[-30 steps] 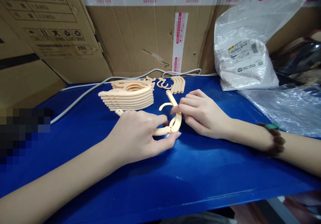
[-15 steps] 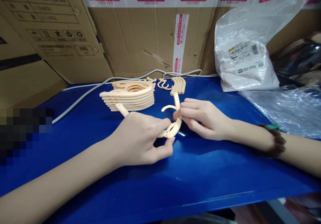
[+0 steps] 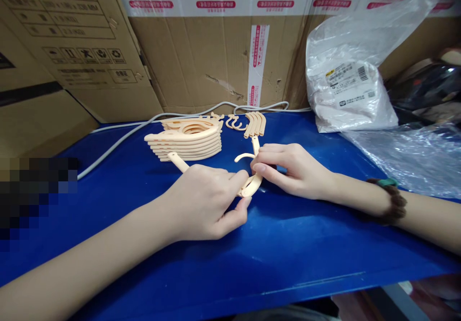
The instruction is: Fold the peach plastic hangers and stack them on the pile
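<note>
Between both hands, just above the blue tabletop, is a cream plastic folding hanger (image 3: 254, 184) with a curved hook. My left hand (image 3: 207, 201) is closed around one arm of it, whose end sticks out past the knuckles; thumb and forefinger pinch near the lower joint. My right hand (image 3: 288, 170) grips the other arm beside the hook, its fingers curled and thumb pressed on the piece. Part of the hanger is hidden by the fingers. Behind my left hand lies a neat stack of cream hanger pieces (image 3: 185, 146). Several curved arm pieces (image 3: 256, 124) and loose hooks (image 3: 236, 122) lie farther back.
Cardboard boxes (image 3: 216, 57) stand along the back of the blue table (image 3: 288, 254). A grey cable (image 3: 122, 141) runs in front of them. A white plastic bag (image 3: 351, 93) stands at back right, with clear wrap (image 3: 406, 153) beside it.
My right thumb has come up onto the front of the hanger arm. My left hand keeps its hold near the joint. The view has shifted slightly.
</note>
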{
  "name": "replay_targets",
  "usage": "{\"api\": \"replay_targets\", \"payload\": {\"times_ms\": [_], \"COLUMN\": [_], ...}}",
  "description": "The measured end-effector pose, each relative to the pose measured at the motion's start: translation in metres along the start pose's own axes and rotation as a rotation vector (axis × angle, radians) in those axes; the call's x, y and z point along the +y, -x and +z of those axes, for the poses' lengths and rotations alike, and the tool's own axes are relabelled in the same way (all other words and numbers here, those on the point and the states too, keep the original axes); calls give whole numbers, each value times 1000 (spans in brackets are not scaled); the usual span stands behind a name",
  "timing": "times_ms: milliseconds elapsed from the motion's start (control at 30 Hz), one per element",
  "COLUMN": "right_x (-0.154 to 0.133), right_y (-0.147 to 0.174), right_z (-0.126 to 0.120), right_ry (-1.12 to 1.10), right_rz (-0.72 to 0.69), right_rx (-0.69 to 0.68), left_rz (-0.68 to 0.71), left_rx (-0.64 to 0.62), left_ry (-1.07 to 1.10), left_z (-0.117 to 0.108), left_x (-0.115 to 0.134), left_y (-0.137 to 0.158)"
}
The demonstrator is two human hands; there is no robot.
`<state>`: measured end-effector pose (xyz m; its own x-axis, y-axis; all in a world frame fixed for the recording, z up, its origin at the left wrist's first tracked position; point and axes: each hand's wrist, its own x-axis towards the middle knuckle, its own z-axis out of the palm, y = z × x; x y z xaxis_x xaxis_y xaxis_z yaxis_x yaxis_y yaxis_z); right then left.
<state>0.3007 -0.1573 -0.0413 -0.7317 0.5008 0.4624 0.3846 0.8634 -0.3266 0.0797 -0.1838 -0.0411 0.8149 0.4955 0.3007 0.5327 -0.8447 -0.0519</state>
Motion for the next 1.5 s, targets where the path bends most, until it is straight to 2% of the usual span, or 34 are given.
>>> {"api": "replay_targets", "payload": {"times_ms": [133, 300, 567, 700, 833, 1167, 1500], "right_x": [-1, 3, 19, 21, 21, 19, 24], "right_y": [-1, -3, -5, -5, -3, -4, -4], "right_z": [-1, -6, -27, -32, -32, -32, -32], "right_ry": [-11, 11, 152, 201, 227, 218, 267], "right_rz": [-2, 68, 227, 178, 151, 257, 202], "right_rx": [28, -31, -283, -349, -329, -329, -305], "left_rz": [17, 82, 36, 69, 102, 124, 176], "left_rx": [-24, -15, -9, -31, -38, -149, -93], "left_ry": [-5, -12, 16, 25, -8, -19, -80], "left_z": [0, 0, 0, -1, -1, -3, -1], "left_x": [2, 1, -2, -2, -2, 4, -6], "left_y": [-2, -2, -2, -5, -7, -9, -9]}}
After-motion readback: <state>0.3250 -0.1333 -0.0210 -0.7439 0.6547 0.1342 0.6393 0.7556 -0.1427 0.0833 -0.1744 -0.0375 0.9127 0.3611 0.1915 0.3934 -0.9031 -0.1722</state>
